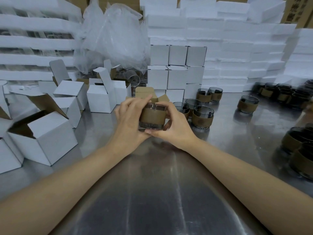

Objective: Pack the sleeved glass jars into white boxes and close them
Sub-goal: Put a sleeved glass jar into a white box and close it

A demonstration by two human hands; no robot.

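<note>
I am holding one jar (152, 117) in both hands, just above the middle of the tabletop (160, 184). My left hand (130, 116) is curling round the jar's left side, with fingers reaching over the rim. My right hand (176, 126) is curling round its right side and base. Both are clamped on it, and they are touching beneath it. The jar is sitting upright with its sleeve round the middle, and it is not in a box yet.

Directly behind it an open box (146, 94) is standing with its flaps up and its brown inside showing. I am reading this as the loading step: the jar is in hand and squared up, ready to go in. The next move is calling for lifting the jar over the near flap, centring it on the opening, lowering it straight, then folding the flaps shut.

More jars (202, 116) are standing just right of my hands. Open boxes (42, 134) are standing toward the left edge, and a stack (177, 73) of closed ones toward the far edge.
</note>
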